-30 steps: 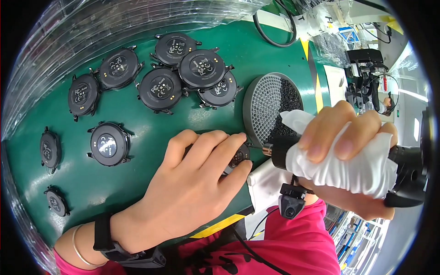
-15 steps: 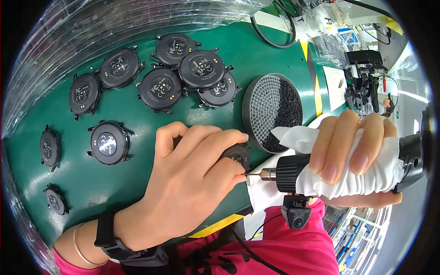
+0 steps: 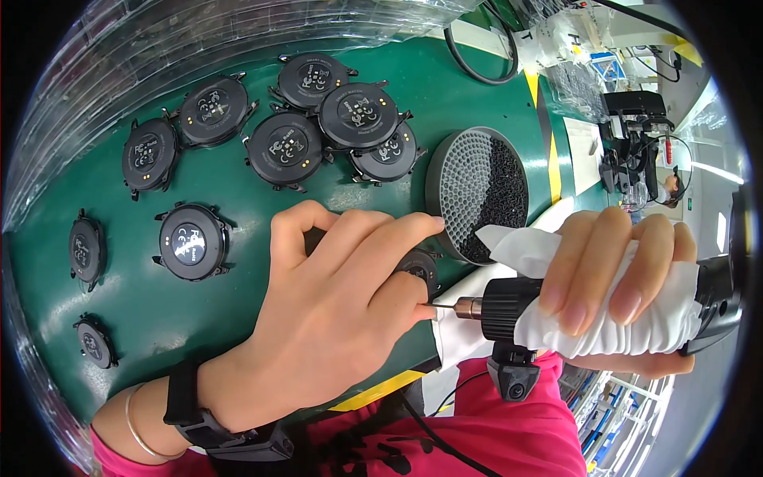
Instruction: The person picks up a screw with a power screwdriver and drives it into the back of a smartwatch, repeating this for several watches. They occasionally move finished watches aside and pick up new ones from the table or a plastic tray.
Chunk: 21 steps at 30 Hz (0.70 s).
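Note:
My left hand point(image 3: 342, 294) is closed over a black round smartwatch case point(image 3: 420, 269) on the green bench. Most of that case is hidden under my fingers; only part of its back shows. In my right hand point(image 3: 604, 262) is an electric screwdriver point(image 3: 509, 308), its body wrapped in white cloth point(image 3: 588, 330). The screwdriver lies nearly level, and its thin bit point(image 3: 445, 307) points left. The bit's tip meets the fingertips of my left hand; whether it touches a screw cannot be made out. Just beyond stands a round grey tray point(image 3: 433, 191) with small black screws point(image 3: 505, 187) heaped on one side.
Several more smartwatch cases lie back up, some overlapping in a cluster point(image 3: 359, 116), others apart at left, like this one point(image 3: 191, 242). Clear plastic packaging point(image 3: 238, 36) lines the far edge. Yellow-black tape point(image 3: 548, 151) marks the bench at right, beside a pale sheet point(image 3: 584, 155).
The view has shifted slightly, so the cases and tray sit a little further right. My hands keep nearly the same hold, with the bit still at my left fingertips.

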Tool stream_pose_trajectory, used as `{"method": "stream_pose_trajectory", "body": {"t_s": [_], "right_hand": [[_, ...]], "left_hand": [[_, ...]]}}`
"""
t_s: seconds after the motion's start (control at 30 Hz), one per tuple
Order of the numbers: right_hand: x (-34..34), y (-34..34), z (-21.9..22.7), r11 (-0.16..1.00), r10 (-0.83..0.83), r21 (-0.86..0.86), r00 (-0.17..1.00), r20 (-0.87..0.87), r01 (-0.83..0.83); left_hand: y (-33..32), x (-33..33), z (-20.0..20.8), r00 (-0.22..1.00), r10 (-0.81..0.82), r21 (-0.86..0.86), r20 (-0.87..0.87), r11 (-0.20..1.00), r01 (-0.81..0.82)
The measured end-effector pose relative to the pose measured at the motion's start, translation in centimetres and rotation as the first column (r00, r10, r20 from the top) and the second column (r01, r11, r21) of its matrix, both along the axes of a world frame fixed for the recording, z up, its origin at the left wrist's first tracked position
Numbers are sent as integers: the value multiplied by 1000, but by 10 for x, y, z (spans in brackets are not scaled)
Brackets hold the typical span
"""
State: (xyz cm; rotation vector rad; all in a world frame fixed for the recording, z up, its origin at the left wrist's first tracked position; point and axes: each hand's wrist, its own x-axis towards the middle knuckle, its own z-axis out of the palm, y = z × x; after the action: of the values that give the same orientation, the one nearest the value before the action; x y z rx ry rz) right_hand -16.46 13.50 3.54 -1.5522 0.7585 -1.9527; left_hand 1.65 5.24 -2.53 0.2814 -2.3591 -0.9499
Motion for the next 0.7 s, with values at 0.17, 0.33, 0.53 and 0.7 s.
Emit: {"method": "stream_pose_trajectory", "body": {"t_s": [0.17,0.33,0.53,0.7], "right_hand": [[3,-2,-4,1000,1,-10,1000,7,-1],[5,-3,-6,998,-2,-59,1000,11,3],[-7,-1,1,995,95,53,990,-109,-90],[-12,2,5,998,57,43,975,-215,-49]], "left_hand": [[0,0,-1,1000,3,-21,4,1000,-3],[0,0,-2,999,-33,0,4,999,33],[-1,-1,2,1000,7,27,24,1000,-8],[2,-1,-6,1000,-5,-59,17,998,6]]}}
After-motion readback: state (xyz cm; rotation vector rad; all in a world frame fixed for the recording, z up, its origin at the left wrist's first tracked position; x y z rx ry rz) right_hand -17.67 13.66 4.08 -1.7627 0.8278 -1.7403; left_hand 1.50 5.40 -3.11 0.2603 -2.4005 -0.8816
